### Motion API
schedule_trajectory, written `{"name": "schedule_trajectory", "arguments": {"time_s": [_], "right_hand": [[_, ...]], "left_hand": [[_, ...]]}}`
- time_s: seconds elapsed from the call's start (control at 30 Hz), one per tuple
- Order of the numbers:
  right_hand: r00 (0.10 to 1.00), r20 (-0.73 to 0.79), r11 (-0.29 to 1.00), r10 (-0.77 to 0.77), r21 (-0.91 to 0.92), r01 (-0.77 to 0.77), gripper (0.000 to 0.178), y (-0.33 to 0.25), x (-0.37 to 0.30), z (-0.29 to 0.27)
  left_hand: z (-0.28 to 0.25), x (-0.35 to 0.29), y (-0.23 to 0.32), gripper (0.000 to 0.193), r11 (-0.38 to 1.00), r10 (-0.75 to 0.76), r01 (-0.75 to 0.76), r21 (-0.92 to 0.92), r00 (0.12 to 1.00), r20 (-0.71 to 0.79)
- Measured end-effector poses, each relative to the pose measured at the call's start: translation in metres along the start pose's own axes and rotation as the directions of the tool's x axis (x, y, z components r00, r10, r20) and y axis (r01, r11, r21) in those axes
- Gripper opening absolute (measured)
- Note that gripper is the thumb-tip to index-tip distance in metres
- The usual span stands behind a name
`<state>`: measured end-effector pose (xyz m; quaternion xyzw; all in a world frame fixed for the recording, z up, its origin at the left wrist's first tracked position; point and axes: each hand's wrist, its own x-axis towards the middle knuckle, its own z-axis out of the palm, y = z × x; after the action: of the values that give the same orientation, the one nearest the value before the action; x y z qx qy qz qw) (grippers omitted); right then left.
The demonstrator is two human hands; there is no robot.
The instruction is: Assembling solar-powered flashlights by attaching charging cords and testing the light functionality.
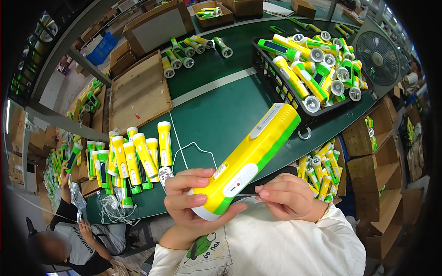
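A large yellow and green flashlight [258,149] slants up and to the right in front of me. My left hand [191,195] is closed around its lower end. On its side is a white panel [240,180] with a red dot and a small dark slot. Beside the lower end, the fingers of my right hand [287,197] are pinched together, with a thin white cable [247,195] at their tips. Where that piece leads is hidden. Another white cord [195,145] loops from a small socket block [165,174] and passes behind the flashlight.
A black crate [287,99] heaped with flashlights stands at the far right beside a fan [378,57]. Upright flashlights [133,158] crowd the left of the green table [202,115], near tangled cords [115,209]. A wooden board [140,92] lies farther back. A co-worker [76,230] sits at left.
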<state>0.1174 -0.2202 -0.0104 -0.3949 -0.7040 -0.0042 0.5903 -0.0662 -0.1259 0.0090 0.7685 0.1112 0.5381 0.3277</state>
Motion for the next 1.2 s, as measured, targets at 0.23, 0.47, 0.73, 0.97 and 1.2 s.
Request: {"name": "schedule_trajectory", "arguments": {"time_s": [0.23, 0.47, 0.73, 0.97, 1.2], "right_hand": [[0.996, -0.054, 0.997, 0.072, 0.032, -0.071, 0.03, -0.007, 0.0, 0.013], [0.973, -0.045, 0.962, 0.227, 0.165, -0.217, 0.023, -0.016, 0.0, 0.019], [0.598, 0.346, 0.182, 0.723, 0.739, -0.648, 0.013, -0.033, -0.006, 0.024], [0.505, 0.771, -0.615, 0.389, 0.625, -0.48, 0.01, -0.008, -0.018, 0.032], [0.698, 0.156, 0.328, 0.698, 0.798, -0.506, 0.011, -0.015, -0.016, 0.04]], "left_hand": [[0.015, -0.01, -0.016, 0.059, 1.0, 0.003, -0.005, -0.02, 0.997, -0.071], [0.012, -0.016, -0.026, 0.058, 0.99, 0.035, -0.028, 0.14, 0.998, -0.05], [0.011, -0.015, -0.028, 0.054, 0.95, 0.147, -0.1, 0.296, 0.979, -0.141], [0.009, -0.015, -0.027, 0.051, 0.96, 0.179, -0.158, 0.23, 0.981, -0.075], [0.01, -0.023, -0.02, 0.059, 0.999, 0.009, -0.011, -0.037, 0.998, -0.067]]}}
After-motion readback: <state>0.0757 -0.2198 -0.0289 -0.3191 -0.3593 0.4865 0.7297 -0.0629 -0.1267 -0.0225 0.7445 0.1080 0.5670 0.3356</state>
